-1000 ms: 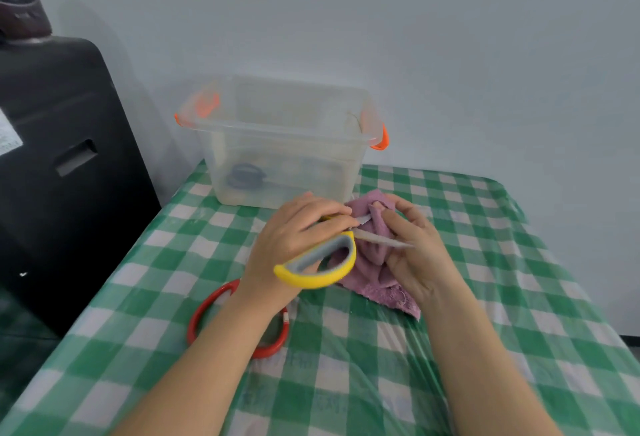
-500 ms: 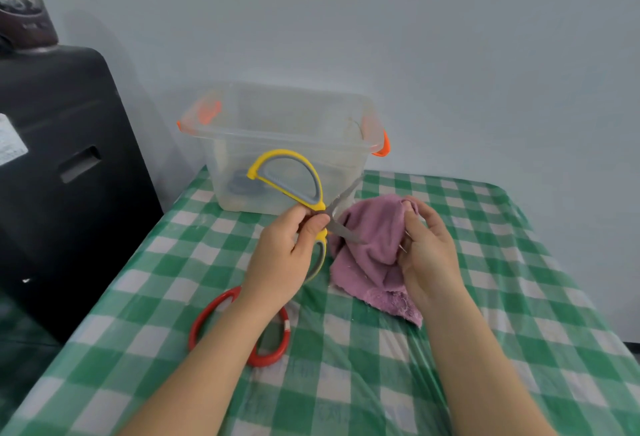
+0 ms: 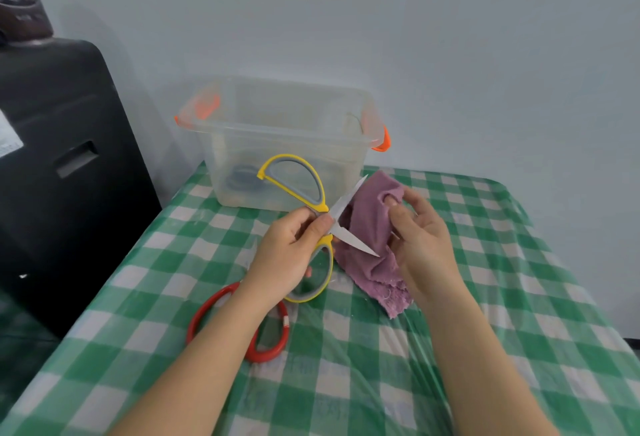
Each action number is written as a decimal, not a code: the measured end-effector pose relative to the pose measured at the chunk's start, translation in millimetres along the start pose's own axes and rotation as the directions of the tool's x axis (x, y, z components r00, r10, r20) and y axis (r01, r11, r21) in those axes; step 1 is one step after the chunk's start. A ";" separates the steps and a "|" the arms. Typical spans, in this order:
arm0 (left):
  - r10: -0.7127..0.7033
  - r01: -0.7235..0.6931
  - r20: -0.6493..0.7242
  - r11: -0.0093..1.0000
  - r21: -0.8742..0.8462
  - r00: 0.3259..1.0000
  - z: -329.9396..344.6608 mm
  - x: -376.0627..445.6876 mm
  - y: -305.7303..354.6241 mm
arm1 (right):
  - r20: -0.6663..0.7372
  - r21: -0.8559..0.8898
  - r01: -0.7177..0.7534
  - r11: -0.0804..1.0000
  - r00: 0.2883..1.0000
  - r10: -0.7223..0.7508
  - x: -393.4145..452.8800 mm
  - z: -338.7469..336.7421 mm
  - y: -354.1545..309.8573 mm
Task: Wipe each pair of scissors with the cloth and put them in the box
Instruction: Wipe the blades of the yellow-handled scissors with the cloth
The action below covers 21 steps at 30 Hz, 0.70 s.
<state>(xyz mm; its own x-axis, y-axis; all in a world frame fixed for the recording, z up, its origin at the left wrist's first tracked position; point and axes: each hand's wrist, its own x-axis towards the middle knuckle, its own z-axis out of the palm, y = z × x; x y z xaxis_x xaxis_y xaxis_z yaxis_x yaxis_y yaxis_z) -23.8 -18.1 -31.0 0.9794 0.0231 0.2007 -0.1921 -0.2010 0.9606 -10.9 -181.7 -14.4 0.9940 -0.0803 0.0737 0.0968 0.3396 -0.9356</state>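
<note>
Head view: pale grey wall is seen behind a table [image 3: 519,262] covered with a green-and-white checked cloth under clear plastic film. A black cabinet [image 3: 52,176] is seen at the left edge, with a dark object on top, too blurred to be identified.

A clear plastic box [image 3: 287,145] with orange handles is placed at the far side of the table, against the wall. Dark handle loops of another pair of scissors are seen through its front wall, at the bottom.

The yellow scissors [image 3: 311,207] are held by the left hand [image 3: 287,255], with fingers and thumb pinched around the pivot area. The blades are spread apart: one points up toward the box, the other down and to the right. One handle loop stands in front of the box; the other hangs below the hand.

The purple cloth [image 3: 367,235] is gripped by the right hand [image 3: 422,245], fingers curled into its folds. The lower blade tip lies against the cloth.

Red scissors [image 3: 273,342] lie on the table beneath the left forearm, partly hidden by it.
</note>
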 end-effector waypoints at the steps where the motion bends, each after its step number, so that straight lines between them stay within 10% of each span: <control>1: -0.010 0.010 0.004 1.000 0.001 1.000 0.2 -0.4 -0.1 | 0.036 -0.059 0.004 0.998 0.999 -0.002 -1.5 1.0 0.3; 21: -0.070 0.065 -0.077 0.996 -0.066 0.995 15.3 -9.4 9.7 | 0.129 -0.408 0.088 0.909 0.991 -0.039 -9.9 7.4 7.2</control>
<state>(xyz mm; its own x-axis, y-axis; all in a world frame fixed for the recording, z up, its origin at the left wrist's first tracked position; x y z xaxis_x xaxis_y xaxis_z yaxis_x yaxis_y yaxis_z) -33.8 -35.3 -26.5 0.9827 0.1128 0.1471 -0.1317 -0.1341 0.9822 -19.7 -171.6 -19.3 0.9878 0.0279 0.1535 0.1553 -0.0812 -0.9845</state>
